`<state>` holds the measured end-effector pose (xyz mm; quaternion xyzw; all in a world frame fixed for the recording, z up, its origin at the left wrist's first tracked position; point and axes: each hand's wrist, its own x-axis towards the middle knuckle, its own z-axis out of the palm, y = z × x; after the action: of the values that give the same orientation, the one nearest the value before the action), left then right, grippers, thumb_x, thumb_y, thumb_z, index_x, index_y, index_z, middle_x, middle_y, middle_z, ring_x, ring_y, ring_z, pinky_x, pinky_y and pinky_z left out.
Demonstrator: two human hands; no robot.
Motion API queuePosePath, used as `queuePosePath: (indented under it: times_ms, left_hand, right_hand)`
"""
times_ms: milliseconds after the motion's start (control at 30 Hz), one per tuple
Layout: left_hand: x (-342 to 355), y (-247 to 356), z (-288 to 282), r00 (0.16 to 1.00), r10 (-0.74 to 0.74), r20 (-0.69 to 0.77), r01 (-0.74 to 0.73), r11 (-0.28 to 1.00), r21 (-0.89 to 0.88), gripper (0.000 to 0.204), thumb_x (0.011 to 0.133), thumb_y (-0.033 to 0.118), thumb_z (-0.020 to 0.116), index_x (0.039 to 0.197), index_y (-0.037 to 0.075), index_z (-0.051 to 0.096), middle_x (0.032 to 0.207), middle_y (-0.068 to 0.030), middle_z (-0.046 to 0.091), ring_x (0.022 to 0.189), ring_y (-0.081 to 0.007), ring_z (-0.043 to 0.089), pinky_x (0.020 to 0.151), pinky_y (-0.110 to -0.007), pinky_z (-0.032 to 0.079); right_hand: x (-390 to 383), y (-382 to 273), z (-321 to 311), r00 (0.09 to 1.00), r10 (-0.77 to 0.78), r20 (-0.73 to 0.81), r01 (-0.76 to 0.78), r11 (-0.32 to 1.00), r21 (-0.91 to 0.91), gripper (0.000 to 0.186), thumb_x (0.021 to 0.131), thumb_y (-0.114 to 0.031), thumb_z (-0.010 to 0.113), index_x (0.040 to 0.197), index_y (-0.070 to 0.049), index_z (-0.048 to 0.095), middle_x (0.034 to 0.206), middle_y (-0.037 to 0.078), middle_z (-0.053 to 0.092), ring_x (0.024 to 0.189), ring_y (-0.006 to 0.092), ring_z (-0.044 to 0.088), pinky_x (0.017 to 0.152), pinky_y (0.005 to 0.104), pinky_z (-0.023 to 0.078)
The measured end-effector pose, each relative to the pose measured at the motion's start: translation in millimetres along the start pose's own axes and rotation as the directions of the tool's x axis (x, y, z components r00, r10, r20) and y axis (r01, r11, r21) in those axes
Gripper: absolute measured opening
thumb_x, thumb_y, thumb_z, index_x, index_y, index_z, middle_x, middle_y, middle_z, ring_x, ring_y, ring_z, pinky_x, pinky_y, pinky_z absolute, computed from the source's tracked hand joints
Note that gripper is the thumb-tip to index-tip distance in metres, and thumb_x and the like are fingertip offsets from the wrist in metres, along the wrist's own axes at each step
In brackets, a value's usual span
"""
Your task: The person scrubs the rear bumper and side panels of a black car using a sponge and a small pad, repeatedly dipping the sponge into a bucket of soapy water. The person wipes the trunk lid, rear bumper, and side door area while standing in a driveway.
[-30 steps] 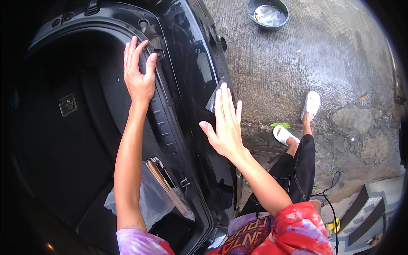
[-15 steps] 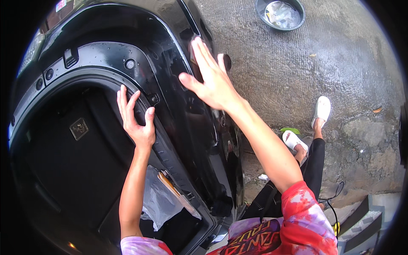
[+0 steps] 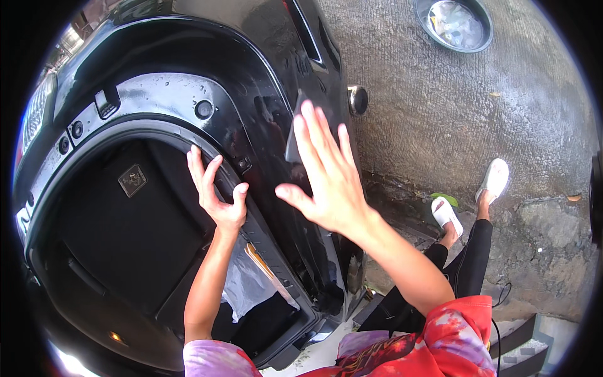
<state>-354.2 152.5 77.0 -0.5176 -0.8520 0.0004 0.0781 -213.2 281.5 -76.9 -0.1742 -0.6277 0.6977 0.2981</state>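
My left hand (image 3: 215, 193) rests, fingers spread, on the rubber-edged rim (image 3: 174, 130) of an open black car trunk (image 3: 94, 235). My right hand (image 3: 321, 164) lies flat with fingers stretched over a dark grey flat piece (image 3: 292, 146), perhaps a cloth, against the glossy black body panel (image 3: 267, 110) beside the opening. That piece is mostly hidden under my fingers. In the trunk, a pale plastic bag (image 3: 244, 283) and some thin tan items (image 3: 262, 265) lie near my left forearm. Water drops show on the metal lip above the opening.
A dark basin (image 3: 452, 25) with pale contents stands on wet rough concrete at the upper right. My legs and white sandals (image 3: 493, 179) are at the right, near a green leaf. A black cable (image 3: 497, 342) and a patterned step (image 3: 521, 349) are at the lower right.
My right hand moved up along the panel, then back down toward me, fingers still flat. My left hand stays on the rim. The view has shifted, showing more of the car's upper part.
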Motion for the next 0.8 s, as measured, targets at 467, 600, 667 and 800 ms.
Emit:
queuePosePath:
  times_ms: [467,600,667,800]
  left_hand:
    - [-2.6,-1.0,-4.1,1.0,0.003,0.009,-0.003,0.999,0.04,0.061,0.089,0.045,0.077,0.132,0.004,0.062,0.161,-0.0276,0.039,0.154,-0.0448,0.029,0.124,-0.055,0.022]
    - [0.5,2.5,0.3,1.0,-0.013,-0.004,0.013,1.0,0.006,0.058,0.09,0.041,0.077,0.131,0.004,0.062,0.161,-0.0259,0.039,0.155,-0.0439,0.027,0.124,-0.054,0.022]
    - [4.9,5.0,2.8,1.0,0.01,-0.007,-0.01,1.0,0.004,0.057,0.091,0.04,0.076,0.133,0.005,0.061,0.162,-0.025,0.038,0.155,-0.0418,0.026,0.125,-0.053,0.021]
    - [-2.8,3.8,-0.2,1.0,-0.022,-0.003,0.022,1.0,0.015,0.059,0.091,0.044,0.075,0.134,0.005,0.061,0.162,-0.0243,0.039,0.155,-0.0414,0.026,0.125,-0.054,0.02]
  right_hand:
    - [-59.5,-26.6,-2.8,0.975,0.191,0.112,-0.194,0.981,0.023,0.103,0.093,-0.065,0.057,0.164,-0.002,0.017,0.171,0.025,0.013,0.157,0.0442,0.017,0.118,0.0706,0.019]
    - [16.5,13.0,-12.8,0.981,0.17,0.097,-0.173,0.985,0.028,0.106,0.096,-0.07,0.05,0.164,0.0,0.009,0.171,0.026,0.01,0.157,0.0439,0.014,0.121,0.0672,0.013]
    - [57.7,33.3,-16.5,0.992,0.113,0.051,-0.112,0.993,-0.031,0.106,0.096,-0.072,0.046,0.164,0.0,0.009,0.171,0.026,0.01,0.158,0.0427,0.014,0.122,0.0652,0.013]
    - [-90.8,7.7,1.2,0.943,0.273,0.189,-0.312,0.924,0.223,0.112,0.093,-0.082,0.036,0.165,-0.002,0.006,0.171,0.027,0.004,0.158,0.0448,0.007,0.12,0.0692,0.01]
